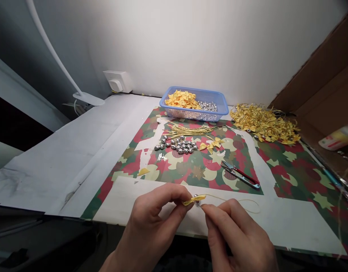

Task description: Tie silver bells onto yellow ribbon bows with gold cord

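The left hand [155,217] pinches a small yellow ribbon bow [201,197] pointing longways nearly to three o'clock, a round silver bell [197,202] by its middle; the right hand [237,232], close at four o'clock, pinches a thin silver needle-like thing [200,206].

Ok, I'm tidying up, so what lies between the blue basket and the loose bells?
A bundle of gold cords on the patterned mat, between the basket and the bells; the head view shows it.
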Tool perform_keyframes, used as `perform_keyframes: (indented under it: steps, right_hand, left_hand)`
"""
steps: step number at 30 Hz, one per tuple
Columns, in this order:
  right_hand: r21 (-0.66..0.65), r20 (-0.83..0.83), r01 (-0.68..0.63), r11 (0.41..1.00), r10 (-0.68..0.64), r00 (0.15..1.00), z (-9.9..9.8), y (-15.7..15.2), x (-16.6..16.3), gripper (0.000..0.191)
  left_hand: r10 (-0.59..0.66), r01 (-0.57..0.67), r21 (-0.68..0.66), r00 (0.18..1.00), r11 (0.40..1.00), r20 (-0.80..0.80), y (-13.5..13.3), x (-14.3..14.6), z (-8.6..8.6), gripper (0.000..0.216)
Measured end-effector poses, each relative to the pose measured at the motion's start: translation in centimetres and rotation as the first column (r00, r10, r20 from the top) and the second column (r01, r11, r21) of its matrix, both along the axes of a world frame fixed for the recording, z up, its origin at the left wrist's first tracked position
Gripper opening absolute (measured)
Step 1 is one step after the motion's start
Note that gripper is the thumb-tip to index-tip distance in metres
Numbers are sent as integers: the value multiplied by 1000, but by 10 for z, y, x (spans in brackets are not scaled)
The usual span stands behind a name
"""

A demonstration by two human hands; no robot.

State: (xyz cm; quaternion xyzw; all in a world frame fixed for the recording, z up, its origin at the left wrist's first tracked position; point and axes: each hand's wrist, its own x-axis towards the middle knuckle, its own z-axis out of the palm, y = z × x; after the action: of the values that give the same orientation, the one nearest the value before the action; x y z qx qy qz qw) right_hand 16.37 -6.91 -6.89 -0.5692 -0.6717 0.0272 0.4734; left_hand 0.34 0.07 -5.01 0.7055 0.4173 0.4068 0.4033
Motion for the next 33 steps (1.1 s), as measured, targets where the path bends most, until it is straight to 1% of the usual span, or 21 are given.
perform_keyframes:
  steps: [8, 16, 18, 21, 24, 26, 29, 33]
  right_hand:
    - [2, -8, -18, 1000, 18, 1000, -3, -1, 0, 22]
    - [-6, -9, -19, 1000, 19, 1000, 0, -1, -2, 21]
    - [-18, -14, -10, 1000, 10, 1000, 0, -2, -3, 20]
    - [-31, -53, -2, 1000, 0, 999, -3, -3, -4, 20]
    - [-63, -124, -33, 997, 25, 992, -5, -3, -5, 19]
    - [-99, -180, -65, 993, 46, 983, -5, -3, -4, 18]
    - [-114, -254, -109, 988, 77, 964, -4, -3, -3, 19]
    - [-78, -261, -123, 989, 99, 960, -3, -4, -2, 23]
  left_hand:
    - [-49, 56, 179, 998, 982, -43, -2, 2, 3, 29]
    - [-93, 111, 251, 992, 962, -82, -2, -2, 2, 35]
    - [-104, 118, 238, 992, 964, -70, -1, -2, 2, 35]
    - [-98, 102, 176, 995, 979, -31, 0, -2, 4, 30]
    - [-70, 69, 94, 998, 993, 7, 0, -3, 4, 26]
    - [-64, 63, 63, 998, 996, 18, 0, -4, 4, 26]
    - [-72, 70, 49, 996, 996, 45, -1, -4, 5, 29]
    - [-92, 90, 42, 993, 995, 67, -2, -2, 8, 32]
